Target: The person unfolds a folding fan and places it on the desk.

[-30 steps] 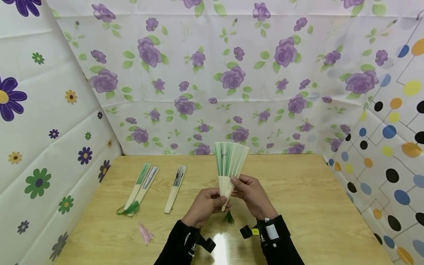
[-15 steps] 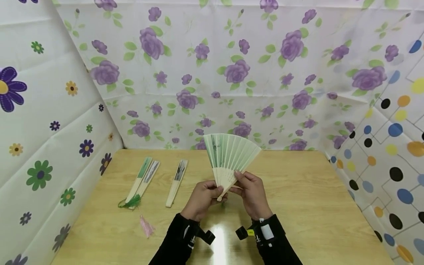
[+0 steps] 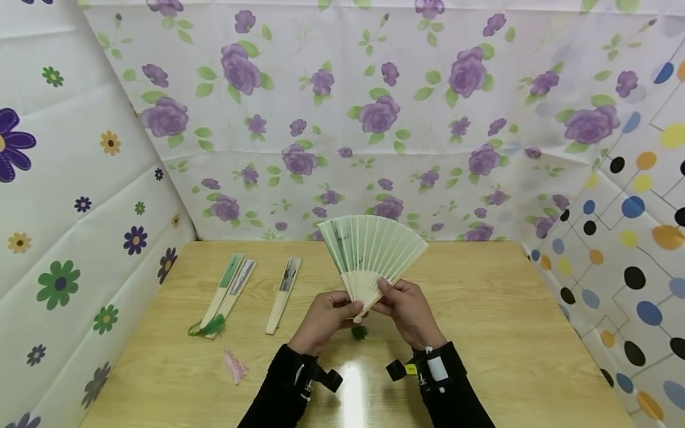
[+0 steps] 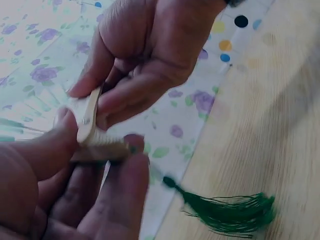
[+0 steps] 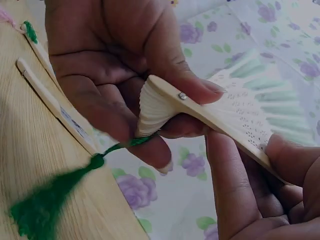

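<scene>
A pale green folding fan [image 3: 374,246] with cream ribs is spread wide above the table in the head view. My left hand [image 3: 327,318] pinches it near the pivot, thumb in front. Along its right outer rib, my right hand [image 3: 407,306] grips with the thumb on the front. In the right wrist view the metal pivot pin shows beside the left thumb, and a dark green tassel [image 5: 47,200] hangs from the fan's base. The left wrist view shows that tassel [image 4: 225,212] dangling past the left fingertips.
On the wooden table [image 3: 481,333], two closed folding fans [image 3: 227,294] lie side by side at the left, a green tassel [image 3: 214,326] at their base. Another closed fan [image 3: 283,295] lies nearer the middle, and a pink tassel [image 3: 235,365] lies in front. Patterned cloth [image 3: 342,119] surrounds the table.
The fan has gone from partly spread to wide open, its right edge drawn rightward by the right hand and its left edge swung left. Both hands keep their hold.
</scene>
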Demonstrator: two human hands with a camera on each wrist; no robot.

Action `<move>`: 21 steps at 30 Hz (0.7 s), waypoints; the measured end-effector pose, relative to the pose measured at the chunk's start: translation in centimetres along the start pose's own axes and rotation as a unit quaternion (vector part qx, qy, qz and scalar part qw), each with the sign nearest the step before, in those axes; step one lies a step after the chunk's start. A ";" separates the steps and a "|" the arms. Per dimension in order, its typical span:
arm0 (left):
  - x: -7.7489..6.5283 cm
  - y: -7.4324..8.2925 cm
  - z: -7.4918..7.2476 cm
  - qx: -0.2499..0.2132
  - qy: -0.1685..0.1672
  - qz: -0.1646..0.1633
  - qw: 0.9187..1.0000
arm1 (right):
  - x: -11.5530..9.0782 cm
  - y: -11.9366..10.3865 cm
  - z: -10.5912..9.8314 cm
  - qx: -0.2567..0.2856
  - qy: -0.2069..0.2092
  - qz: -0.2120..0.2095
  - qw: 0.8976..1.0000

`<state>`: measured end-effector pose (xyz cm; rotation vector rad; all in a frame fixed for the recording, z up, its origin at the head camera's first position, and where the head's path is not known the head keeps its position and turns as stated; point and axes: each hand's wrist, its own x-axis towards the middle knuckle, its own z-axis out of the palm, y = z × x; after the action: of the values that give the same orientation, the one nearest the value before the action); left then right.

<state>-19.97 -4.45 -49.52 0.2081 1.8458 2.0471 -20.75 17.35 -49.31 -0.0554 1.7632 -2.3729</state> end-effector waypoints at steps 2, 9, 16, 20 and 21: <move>0.0 0.0 -0.2 0.007 -0.018 0.005 1.000 | 0.0 -0.1 -0.1 0.003 0.001 0.003 1.000; -0.3 0.1 -0.5 0.025 -0.038 0.005 0.999 | -0.2 -0.3 -0.3 -0.007 -0.020 0.006 1.000; -0.2 0.2 -0.1 0.027 0.005 -0.001 1.000 | -0.3 0.0 0.0 -0.006 -0.010 0.003 1.000; -0.1 0.0 0.1 0.008 0.043 0.004 0.999 | -0.4 0.9 0.8 0.039 0.032 -0.006 0.999; -0.1 0.0 0.1 0.003 0.052 0.005 0.999 | -0.3 1.2 1.0 0.054 0.040 -0.006 0.998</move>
<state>-19.81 -4.43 -49.51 0.1141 1.9160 2.0969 -20.15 16.17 -50.15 0.0456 1.6694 -2.5068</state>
